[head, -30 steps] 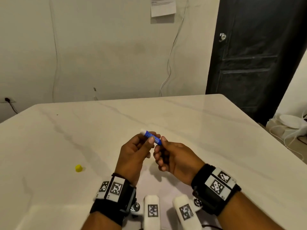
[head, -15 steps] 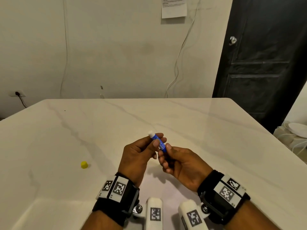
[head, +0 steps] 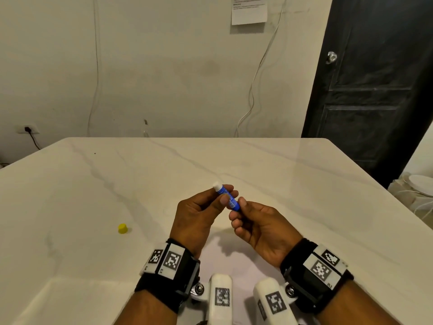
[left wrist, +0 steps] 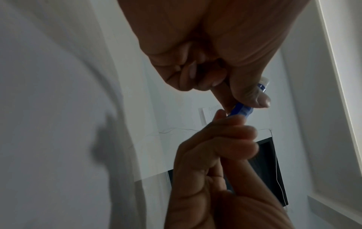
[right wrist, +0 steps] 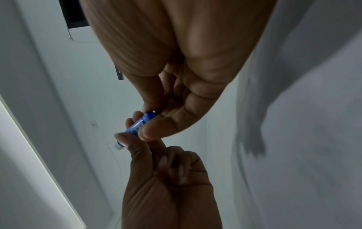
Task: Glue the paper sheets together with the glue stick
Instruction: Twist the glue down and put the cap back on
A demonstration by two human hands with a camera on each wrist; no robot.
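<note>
Both hands hold a small blue glue stick [head: 229,197] above the white marble table [head: 304,184], its white glue tip [head: 216,185] pointing up and away. My left hand [head: 199,214] pinches the upper part of the tube between thumb and fingers. My right hand [head: 257,225] pinches the lower end with thumb and curled fingers. The left wrist view shows the glue stick [left wrist: 242,110] between both hands, and the right wrist view shows the glue stick [right wrist: 140,123] the same way. The yellow cap [head: 122,228] lies on the table to the left. A faint white sheet [head: 234,259] lies under the hands.
The table's far edge meets a plain wall with hanging wires [head: 254,85] and a socket [head: 28,129]. A dark door [head: 375,90] stands at the back right. White items [head: 419,184] sit on the floor past the table's right edge.
The glue stick has tilted more upright between the hands. The head view has shifted upward, showing more wall; both hands keep their hold.
</note>
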